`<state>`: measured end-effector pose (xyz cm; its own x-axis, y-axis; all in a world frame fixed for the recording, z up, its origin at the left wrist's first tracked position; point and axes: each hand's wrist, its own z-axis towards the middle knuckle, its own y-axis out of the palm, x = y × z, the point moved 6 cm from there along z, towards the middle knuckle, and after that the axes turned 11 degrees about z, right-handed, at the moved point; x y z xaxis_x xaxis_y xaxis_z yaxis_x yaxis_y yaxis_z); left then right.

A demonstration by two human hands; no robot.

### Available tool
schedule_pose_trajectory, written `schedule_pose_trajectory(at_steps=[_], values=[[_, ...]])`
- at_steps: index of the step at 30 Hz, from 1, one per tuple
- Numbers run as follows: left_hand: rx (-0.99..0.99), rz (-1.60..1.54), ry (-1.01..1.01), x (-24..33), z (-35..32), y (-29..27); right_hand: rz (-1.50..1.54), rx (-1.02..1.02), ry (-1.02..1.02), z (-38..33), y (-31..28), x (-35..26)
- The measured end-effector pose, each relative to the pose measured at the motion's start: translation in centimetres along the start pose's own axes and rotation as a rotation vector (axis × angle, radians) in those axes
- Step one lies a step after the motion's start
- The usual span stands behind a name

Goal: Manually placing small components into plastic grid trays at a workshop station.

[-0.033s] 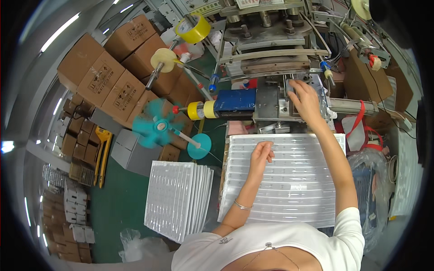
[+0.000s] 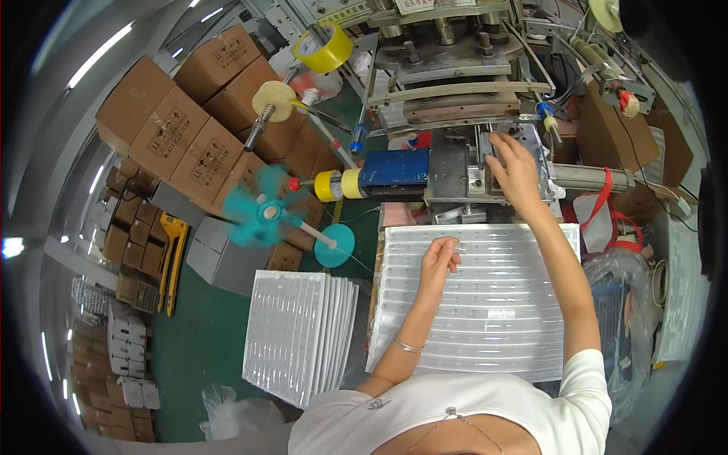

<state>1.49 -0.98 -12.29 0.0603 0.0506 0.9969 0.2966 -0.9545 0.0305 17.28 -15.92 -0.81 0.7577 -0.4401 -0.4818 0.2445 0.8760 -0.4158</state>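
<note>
My right hand (image 2: pixel 517 171) reaches onto the metal bed (image 2: pixel 453 168) of a press-like machine (image 2: pixel 447 64). Its fingers are stretched out along a narrow metal fixture (image 2: pixel 478 174), with the thumb apart from them; I see nothing held in it. My left hand (image 2: pixel 437 259) hovers over a white ribbed tray (image 2: pixel 485 318) covered in rows of clear plastic strips. Its fingers are curled in, and a small clear bit seems to show at the fingertips, too faint to name. A blue block (image 2: pixel 394 168) sits left of the metal bed.
A stack of similar white trays (image 2: pixel 284 334) stands at the left. Beyond it are a turquoise fan (image 2: pixel 267 212), cardboard boxes (image 2: pixel 167 129) and a yellow pallet jack (image 2: pixel 173 258). Yellow tape rolls (image 2: pixel 324 47) hang on the machine. A clear plastic bag (image 2: pixel 618 318) is at the right.
My right hand has shifted very slightly to the right on the fixture. The fan blades have turned. My left hand looks unmoved.
</note>
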Motion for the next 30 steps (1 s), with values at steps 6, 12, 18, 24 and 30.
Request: schedule_pose_trajectory(at_steps=[6,12,18,24,30], values=[[-0.032,-0.005,-0.017,0.1,-0.4,0.7,0.165,-0.161,0.145,-5.8,-5.0,-1.6],[-0.012,-0.176,-0.109,-0.4,-0.6,0.5,0.197,-0.883,0.177,-17.1,-6.8,-5.1],[-0.108,-0.529,-0.223,-1.2,-0.7,0.9,0.003,-0.981,-0.013,-22.0,-7.5,-5.0],[-0.102,-0.605,-0.280,-1.4,-1.1,0.0,0.045,-1.049,0.029,-20.4,-8.0,-5.3],[0.090,-0.622,-0.283,-1.2,-1.5,-1.9,0.354,-0.517,0.163,-9.5,-12.1,-5.6]])
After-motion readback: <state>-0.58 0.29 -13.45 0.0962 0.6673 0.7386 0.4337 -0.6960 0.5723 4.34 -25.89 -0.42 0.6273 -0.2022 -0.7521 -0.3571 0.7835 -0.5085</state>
